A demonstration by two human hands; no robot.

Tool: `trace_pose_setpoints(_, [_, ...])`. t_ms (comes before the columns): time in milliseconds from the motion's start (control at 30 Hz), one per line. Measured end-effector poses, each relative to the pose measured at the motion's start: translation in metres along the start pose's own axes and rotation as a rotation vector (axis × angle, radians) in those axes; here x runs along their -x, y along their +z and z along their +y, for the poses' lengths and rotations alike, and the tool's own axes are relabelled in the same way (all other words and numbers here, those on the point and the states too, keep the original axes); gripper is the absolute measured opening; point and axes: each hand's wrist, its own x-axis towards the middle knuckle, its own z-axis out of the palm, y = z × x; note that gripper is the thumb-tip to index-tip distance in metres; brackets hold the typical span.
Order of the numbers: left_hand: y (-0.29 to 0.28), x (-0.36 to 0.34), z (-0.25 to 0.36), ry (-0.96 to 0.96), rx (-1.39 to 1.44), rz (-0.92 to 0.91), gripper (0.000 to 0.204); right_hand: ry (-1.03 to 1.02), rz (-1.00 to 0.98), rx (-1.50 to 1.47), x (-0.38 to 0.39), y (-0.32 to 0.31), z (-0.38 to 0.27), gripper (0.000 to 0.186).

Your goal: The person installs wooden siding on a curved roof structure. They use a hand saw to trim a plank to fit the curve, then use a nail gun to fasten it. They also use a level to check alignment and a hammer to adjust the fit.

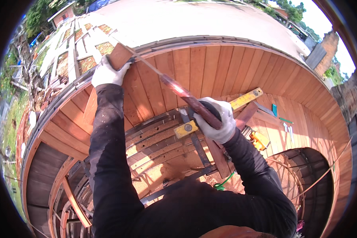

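While the left hand [106, 73] pins a board [120, 55] at the deck's [210, 67] far edge | right hand [216, 119] clenches saw [174, 88] handle | blade probably thin, whippy; grasp handle only.

White work glove on left hand [105, 73], white glove on right hand [217, 121], black long sleeves

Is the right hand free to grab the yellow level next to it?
Probably not right now. The right hand is closed around a saw handle, so it is full. The level lies just under it, with nothing else in the way.
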Motion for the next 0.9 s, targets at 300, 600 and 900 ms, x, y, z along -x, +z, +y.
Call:
trace_pose_setpoints(300, [0.009,-0.002,-0.026,0.011,-0.057,0.047,0.093,0.046,-0.134,0.013,0.042,-0.048,-0.01,0.035])
trace_pose_setpoints(600, [-0.001,-0.002,-0.022,-0.103,-0.048,-0.013,0.094,0.014,-0.038,0.041,0.031,-0.03,-0.024,0.032])
trace_pose_setpoints(900, [-0.023,0.0,0.003,-0.088,0.033,-0.029,0.099,0.173,-0.048,0.064,0.035,-0.071,-0.047,0.026])
